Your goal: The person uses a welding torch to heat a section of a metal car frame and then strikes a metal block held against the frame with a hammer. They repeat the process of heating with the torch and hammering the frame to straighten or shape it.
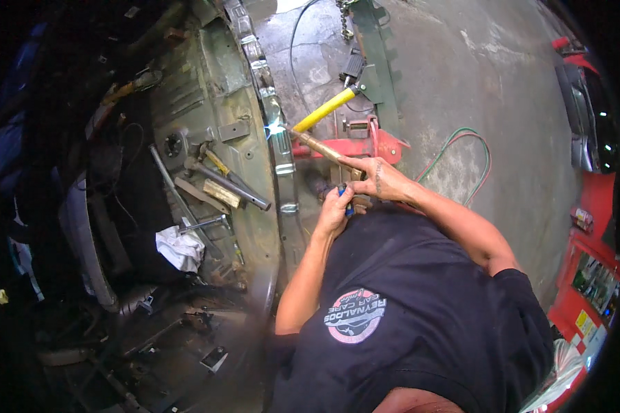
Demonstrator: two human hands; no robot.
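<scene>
My left hand is closed around a blue-handled tool, close in front of my shirt. Just above it, my right hand is closed at the near end of a long brown rod, with the index finger laid along it. The rod's far end reaches the ribbed metal sill edge of a vehicle body, beside a bright bluish-white spot. A yellow bar with a dark end slants up right from there. The working end of the blue-handled tool is hidden by my fingers.
On the metal floor pan lie a yellow-gripped hammer, a dark tube, a wooden block and a white rag. A red metal arm, green frame, hose loop and red cart are rightward.
</scene>
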